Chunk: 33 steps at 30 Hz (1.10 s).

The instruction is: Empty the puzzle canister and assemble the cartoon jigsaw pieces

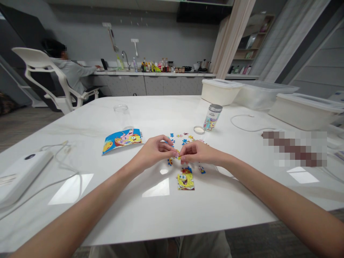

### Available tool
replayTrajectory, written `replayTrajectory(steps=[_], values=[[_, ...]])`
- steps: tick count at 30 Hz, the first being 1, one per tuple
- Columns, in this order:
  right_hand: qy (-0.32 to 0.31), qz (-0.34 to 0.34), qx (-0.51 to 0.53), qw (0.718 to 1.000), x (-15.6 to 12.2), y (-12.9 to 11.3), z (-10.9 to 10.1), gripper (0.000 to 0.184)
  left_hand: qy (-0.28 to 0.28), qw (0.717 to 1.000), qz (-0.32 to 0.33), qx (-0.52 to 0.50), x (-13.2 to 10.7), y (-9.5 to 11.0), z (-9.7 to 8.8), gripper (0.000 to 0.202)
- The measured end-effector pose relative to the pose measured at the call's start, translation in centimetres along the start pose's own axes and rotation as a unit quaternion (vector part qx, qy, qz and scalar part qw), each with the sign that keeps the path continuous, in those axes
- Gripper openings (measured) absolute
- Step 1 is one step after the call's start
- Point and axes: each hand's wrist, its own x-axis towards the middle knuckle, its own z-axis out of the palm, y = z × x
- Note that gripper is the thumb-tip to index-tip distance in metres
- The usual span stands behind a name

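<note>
My left hand and my right hand meet over the white table, their fingertips pinching a small yellow jigsaw piece between them. Just below my hands lies a joined SpongeBob jigsaw section. Several loose blue and yellow pieces are scattered beyond my fingers, and a few more lie near my right hand. Left of my left hand lies a printed cartoon picture card. Beyond the pieces stand a cartoon-printed jar with a silver lid and a small round lid.
A clear plastic cup stands on the white table. A white device with a cable lies at left. White lidded storage boxes line the far right. A seated person works at the counter behind.
</note>
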Motion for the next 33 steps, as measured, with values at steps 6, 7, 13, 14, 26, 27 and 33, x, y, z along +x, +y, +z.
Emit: replayTrajectory(steps=[6, 7, 13, 14, 26, 27, 33], values=[[-0.012, -0.014, 0.014, 1.000, -0.05, 0.02, -0.08, 0.016, -0.010, 1.000, 0.008, -0.004, 0.08, -0.14, 0.14, 0.031], [-0.015, -0.018, 0.015, 1.000, -0.05, 0.01, -0.12, 0.016, -0.010, 1.000, 0.009, -0.004, 0.07, -0.14, 0.15, 0.030], [0.012, -0.031, 0.047, 0.998, 0.12, 0.05, -0.11, 0.010, -0.008, 1.000, 0.012, -0.007, -0.06, -0.11, 0.23, 0.028], [0.015, -0.033, 0.055, 0.998, 0.15, 0.06, -0.02, 0.009, -0.010, 1.000, 0.013, -0.009, -0.05, -0.13, 0.25, 0.028], [0.022, -0.039, 0.054, 0.998, 0.46, 0.53, 0.73, 0.025, -0.013, 1.000, 0.016, -0.003, 0.05, -0.27, 0.31, 0.027], [0.023, -0.039, 0.057, 0.997, 0.47, 0.57, 0.73, 0.026, -0.014, 1.000, 0.018, -0.002, 0.05, -0.26, 0.35, 0.026], [0.030, -0.038, 0.067, 0.997, 0.61, 0.90, 0.75, 0.029, -0.033, 0.999, 0.016, 0.003, 0.24, -0.45, 0.40, 0.027]])
